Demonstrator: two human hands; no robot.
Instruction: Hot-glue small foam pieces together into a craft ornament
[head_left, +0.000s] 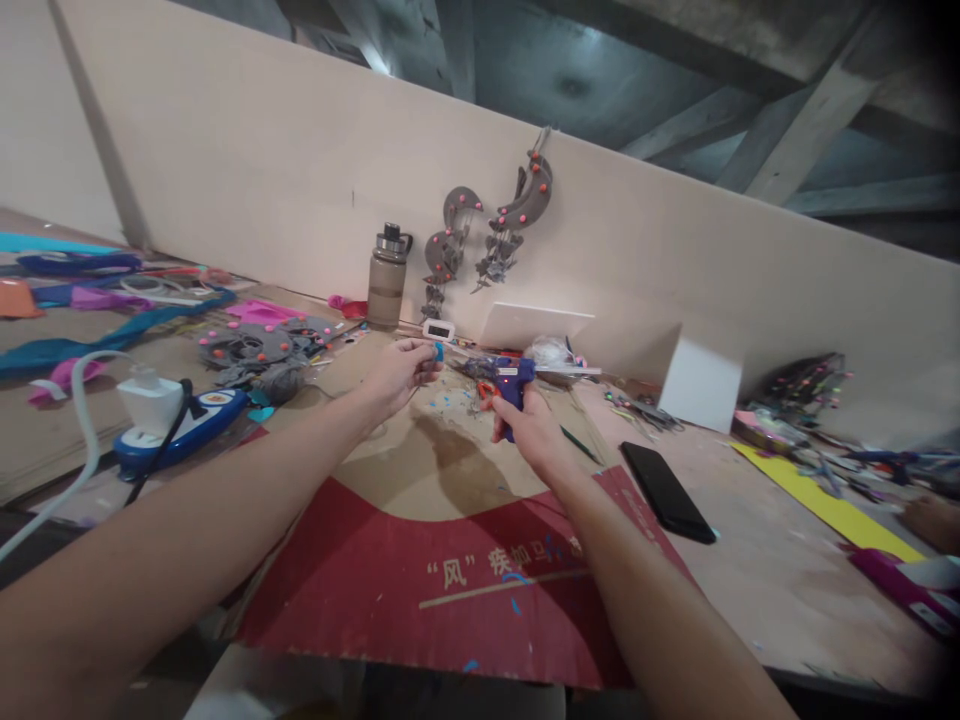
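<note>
I'm seeing a blue glue gun (513, 385) looking like smooth, slightly glossy plastic, with a tiny blue piece (438, 352) that is too small to tell apart. The cardboard (420, 580) underneath is showing matt, its red print scuffed and flecked with paint. The phone (666, 490) is gleaming glossy black. The bottle (387, 278) is looking like smoky translucent plastic, the grey ornaments (491, 230) like soft matt felt, the bench (757, 580) like dull bare wood.

Two bare forearms, no sleeves, unadorned wrists
</note>
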